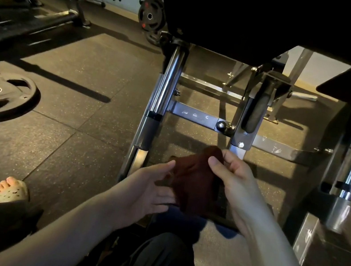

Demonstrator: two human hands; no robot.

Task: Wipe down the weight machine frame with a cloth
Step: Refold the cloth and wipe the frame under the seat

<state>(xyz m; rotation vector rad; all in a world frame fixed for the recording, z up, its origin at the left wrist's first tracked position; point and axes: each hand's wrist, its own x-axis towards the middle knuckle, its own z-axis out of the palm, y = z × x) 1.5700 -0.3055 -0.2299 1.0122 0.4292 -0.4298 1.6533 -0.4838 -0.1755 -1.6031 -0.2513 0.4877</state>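
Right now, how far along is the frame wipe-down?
Done: nothing visibly; the crossbar shows pale smudges. In hand: the right hand pinches the cloth, the left hand lies open against it, apparently off the frame. Left: crossbar and chrome posts.

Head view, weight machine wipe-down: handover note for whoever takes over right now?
Right hand pinches the dark red cloth by its top edge.
Left hand open, fingers touching the cloth's left side.
Cloth hangs in front of the machine frame, off the metal.
Done: cannot tell which parts are wiped.
Left: put cloth to the crossbar and chrome uprights.
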